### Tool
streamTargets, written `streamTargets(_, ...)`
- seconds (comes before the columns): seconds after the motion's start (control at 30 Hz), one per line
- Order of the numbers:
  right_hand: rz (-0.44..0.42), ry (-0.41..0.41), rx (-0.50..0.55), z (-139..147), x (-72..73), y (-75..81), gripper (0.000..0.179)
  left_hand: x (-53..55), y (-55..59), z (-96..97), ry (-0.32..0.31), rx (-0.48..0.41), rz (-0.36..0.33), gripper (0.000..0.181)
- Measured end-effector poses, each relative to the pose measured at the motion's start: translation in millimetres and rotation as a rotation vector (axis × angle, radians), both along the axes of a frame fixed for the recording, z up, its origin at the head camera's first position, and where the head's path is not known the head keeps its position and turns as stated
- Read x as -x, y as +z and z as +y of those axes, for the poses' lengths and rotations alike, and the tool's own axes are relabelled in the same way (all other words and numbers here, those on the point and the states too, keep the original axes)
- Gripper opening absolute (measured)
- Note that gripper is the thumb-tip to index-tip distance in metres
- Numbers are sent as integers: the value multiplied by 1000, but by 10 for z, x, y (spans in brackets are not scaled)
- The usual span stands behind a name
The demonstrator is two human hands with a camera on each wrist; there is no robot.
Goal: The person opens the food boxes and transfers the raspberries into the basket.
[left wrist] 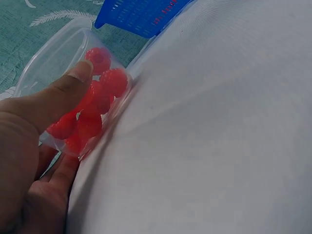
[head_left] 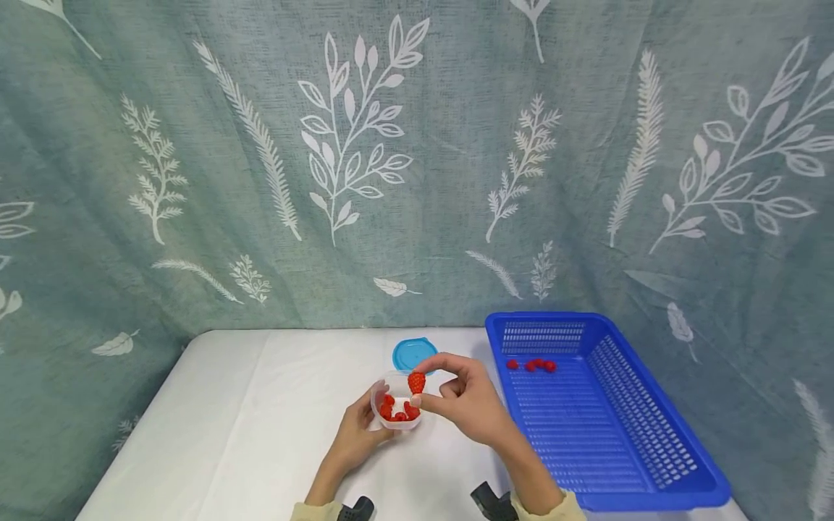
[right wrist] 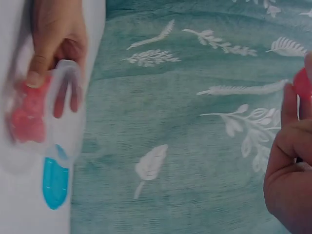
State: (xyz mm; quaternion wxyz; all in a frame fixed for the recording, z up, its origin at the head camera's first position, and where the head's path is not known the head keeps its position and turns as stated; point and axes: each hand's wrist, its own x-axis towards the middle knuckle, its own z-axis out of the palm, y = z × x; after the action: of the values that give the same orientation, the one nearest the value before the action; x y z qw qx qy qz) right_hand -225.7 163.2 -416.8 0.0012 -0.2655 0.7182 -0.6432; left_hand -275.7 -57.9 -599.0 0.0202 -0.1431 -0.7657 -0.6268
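Observation:
My left hand (head_left: 357, 432) grips a clear plastic tub (head_left: 374, 405) by its side, thumb on the near wall and fingers round the far one. Several red raspberries (left wrist: 102, 92) lie in the bottom of the tub, showing through its wall in the left wrist view. Between thumb and forefinger my right hand (head_left: 470, 401) pinches a single raspberry (head_left: 416, 383), which overlaps the tub's right rim in the head view. At the right edge of the right wrist view, that raspberry (right wrist: 303, 84) is partly hidden by the fingers.
A blue lid (head_left: 414, 352) lies on the white-covered table (head_left: 260, 412) just behind the tub. To the right stands a large blue plastic basket (head_left: 658, 405) with several raspberries (head_left: 538, 364) near its far left corner. A green leaf-patterned curtain (head_left: 417, 268) hangs behind the table.

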Motion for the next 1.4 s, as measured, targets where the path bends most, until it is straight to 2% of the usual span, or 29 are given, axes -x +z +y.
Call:
streamTargets(0.1,28,-54,43,71,-27,91,34,-11,-10,1,7,6,7,90)
streamTargets(0.2,65,-90,79,160,14,150,35,-8,-16,0,6,9,19,90)
streamTargets(0.33,91,-106,93,347,159,171,35,-6,-16,-6,11,3,24,89)
streamTargets(0.57,44,-212,71,828,491,110,38,-11,-8,-16,7,-52,5,89)
streamTargets(0.77,50,-316,-9,1301,814,-32,38,-10,-5,-11,-2,-56,13,89)
streamTargets(1.03,-26,-462,-157,1874,1229,-404,43,2,-8,-7,-5,-53,16,89)
streamTargets(1.2,3,-540,-271,2068,1368,-575,44,9,4,-5,3,-48,20,88)
streamTargets(1.4,-10,-610,-361,2186,1421,-738,44,-5,-4,-3,5,-39,1,89)
